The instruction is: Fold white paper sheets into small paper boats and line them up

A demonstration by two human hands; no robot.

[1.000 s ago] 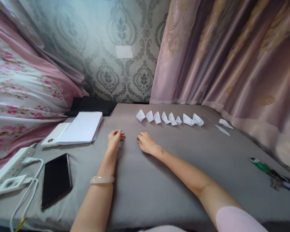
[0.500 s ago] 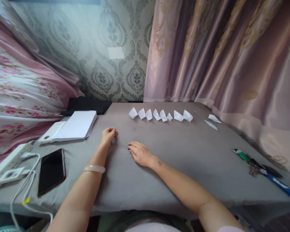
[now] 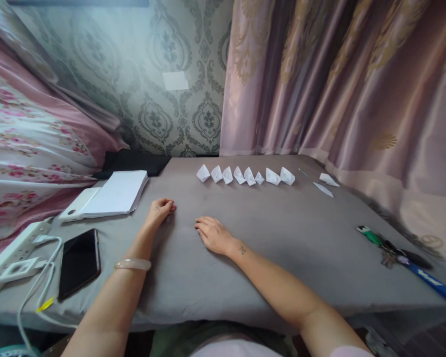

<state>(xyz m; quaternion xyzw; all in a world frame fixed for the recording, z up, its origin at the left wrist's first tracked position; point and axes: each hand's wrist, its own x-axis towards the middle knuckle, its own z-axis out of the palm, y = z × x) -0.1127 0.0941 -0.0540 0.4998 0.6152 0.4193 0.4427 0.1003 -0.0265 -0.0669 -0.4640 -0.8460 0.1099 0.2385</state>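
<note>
My left hand (image 3: 161, 210) rests on its side over the grey cloth, fingers curled in and closed, with nothing visible in them. It is nearest to the stack of white paper (image 3: 119, 193) on its left. My right hand (image 3: 214, 234) lies palm down on the tablecloth (image 3: 282, 228), open, its fingers stretched to the left and holding nothing. Beyond both hands, several folded white paper boats (image 3: 249, 176) stand in a row near the table's far edge, touching neither hand.
At left lie a black phone (image 3: 80, 264), a white power strip (image 3: 17, 259) with cables, and a white device (image 3: 73, 207) under the paper. A black folded item (image 3: 134, 162) is behind. On the right are paper pieces (image 3: 329, 180) and keys (image 3: 388, 255) with a blue lanyard (image 3: 431, 282).
My left hand has drawn slightly left and toward me, away from the right hand. The right hand stays on the cloth; the view has shifted a little.
</note>
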